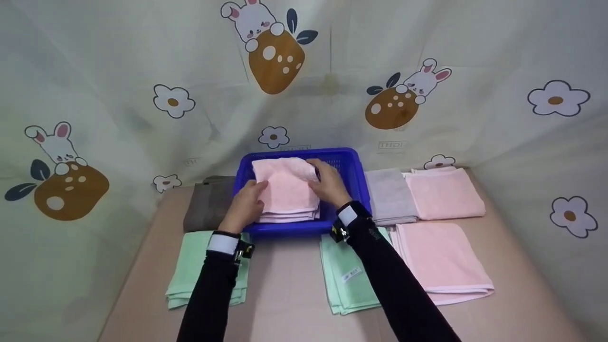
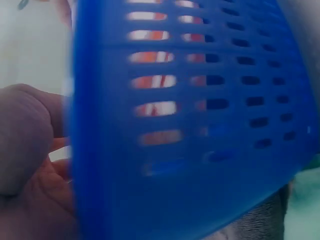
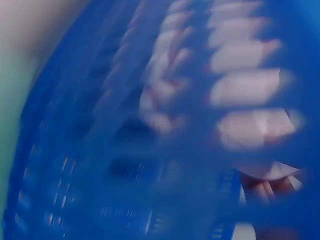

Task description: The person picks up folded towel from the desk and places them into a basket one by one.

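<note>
A folded pink towel (image 1: 286, 185) is at the blue plastic basket (image 1: 358, 190), in its left and middle part. My left hand (image 1: 243, 205) grips the towel's left edge, thumb on top and the other fingers mostly hidden. At the opposite edge my right hand (image 1: 330, 184) holds the towel between thumb and fingers. Layered pink and white edges show along the towel's front. In the left wrist view, the slotted basket wall (image 2: 200, 195) fills most of the picture, beside part of my left hand (image 2: 30, 145). The right wrist view is blurred by the basket wall (image 3: 75, 145).
Left of the basket lie a dark grey towel (image 1: 206, 206) and a green towel (image 1: 209, 261). To its right are a light grey towel (image 1: 392, 197) and a pink one (image 1: 446, 194). Nearer me lie another green towel (image 1: 351, 285) and pink towel (image 1: 441, 256). A printed curtain (image 1: 332, 118) hangs behind.
</note>
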`<state>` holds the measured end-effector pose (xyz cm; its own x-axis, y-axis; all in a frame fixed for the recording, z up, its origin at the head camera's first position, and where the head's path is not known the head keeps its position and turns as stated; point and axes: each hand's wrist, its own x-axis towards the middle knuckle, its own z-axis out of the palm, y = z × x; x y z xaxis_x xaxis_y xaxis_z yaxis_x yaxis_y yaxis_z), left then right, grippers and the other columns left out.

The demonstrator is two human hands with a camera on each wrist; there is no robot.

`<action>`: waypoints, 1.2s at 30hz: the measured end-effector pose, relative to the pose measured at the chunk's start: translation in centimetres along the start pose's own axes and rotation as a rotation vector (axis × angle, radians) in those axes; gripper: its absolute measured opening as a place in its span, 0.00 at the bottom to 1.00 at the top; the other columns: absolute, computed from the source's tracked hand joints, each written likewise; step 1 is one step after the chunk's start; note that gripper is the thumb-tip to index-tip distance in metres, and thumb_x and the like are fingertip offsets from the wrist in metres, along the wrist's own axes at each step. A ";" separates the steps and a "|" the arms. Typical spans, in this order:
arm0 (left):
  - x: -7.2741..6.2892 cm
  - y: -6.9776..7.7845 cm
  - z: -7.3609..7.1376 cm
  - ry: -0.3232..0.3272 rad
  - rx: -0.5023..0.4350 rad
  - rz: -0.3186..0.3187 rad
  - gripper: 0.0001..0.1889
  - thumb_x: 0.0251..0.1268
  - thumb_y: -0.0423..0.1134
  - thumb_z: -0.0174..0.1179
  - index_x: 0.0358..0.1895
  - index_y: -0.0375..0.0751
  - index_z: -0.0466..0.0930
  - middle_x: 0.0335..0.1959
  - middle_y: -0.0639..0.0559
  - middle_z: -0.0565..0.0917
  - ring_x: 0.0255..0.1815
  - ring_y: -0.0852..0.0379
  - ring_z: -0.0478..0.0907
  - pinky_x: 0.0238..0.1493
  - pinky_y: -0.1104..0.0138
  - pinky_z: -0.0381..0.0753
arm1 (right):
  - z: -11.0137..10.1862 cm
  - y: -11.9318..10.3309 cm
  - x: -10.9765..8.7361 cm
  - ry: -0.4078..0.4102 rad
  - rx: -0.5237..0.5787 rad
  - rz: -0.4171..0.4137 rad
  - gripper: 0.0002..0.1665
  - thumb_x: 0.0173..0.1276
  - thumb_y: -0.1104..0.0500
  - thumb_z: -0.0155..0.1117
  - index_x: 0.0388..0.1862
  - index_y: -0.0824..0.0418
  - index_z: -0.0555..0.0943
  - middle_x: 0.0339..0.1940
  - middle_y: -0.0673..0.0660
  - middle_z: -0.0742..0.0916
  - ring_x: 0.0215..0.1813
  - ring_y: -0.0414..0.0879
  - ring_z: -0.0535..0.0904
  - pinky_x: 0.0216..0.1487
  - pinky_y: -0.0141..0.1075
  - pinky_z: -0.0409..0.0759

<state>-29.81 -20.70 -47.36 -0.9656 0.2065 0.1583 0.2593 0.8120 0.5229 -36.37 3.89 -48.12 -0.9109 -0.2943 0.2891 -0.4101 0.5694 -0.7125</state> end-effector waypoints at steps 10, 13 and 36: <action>0.9 -0.7 1.9 -0.121 0.055 0.005 0.33 0.58 0.18 0.55 0.72 0.26 0.71 0.60 0.27 0.78 0.59 0.36 0.79 0.64 0.46 0.77 | 0.3 1.3 0.1 -0.068 -0.111 -0.001 0.32 0.63 0.75 0.66 0.65 0.61 0.74 0.59 0.67 0.85 0.57 0.61 0.81 0.59 0.53 0.79; 1.0 -0.6 2.2 -0.155 0.047 -0.002 0.33 0.57 0.17 0.55 0.71 0.26 0.72 0.61 0.26 0.78 0.61 0.35 0.78 0.66 0.45 0.76 | 0.5 1.4 0.0 -0.099 -0.167 0.041 0.30 0.62 0.76 0.66 0.62 0.59 0.75 0.58 0.67 0.86 0.57 0.61 0.82 0.58 0.53 0.80; 2.3 -0.3 2.6 -0.507 0.077 -0.182 0.40 0.62 0.25 0.63 0.79 0.35 0.62 0.77 0.28 0.65 0.78 0.35 0.63 0.78 0.47 0.62 | 0.3 1.5 -0.4 -0.379 -0.261 0.235 0.38 0.50 0.74 0.69 0.66 0.68 0.80 0.65 0.65 0.84 0.66 0.57 0.80 0.68 0.45 0.77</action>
<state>-32.20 -19.07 -49.32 -0.8884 0.2808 -0.3631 0.1031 0.8929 0.4382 -36.62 4.66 -49.53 -0.9194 -0.3651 -0.1464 -0.2376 0.8122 -0.5328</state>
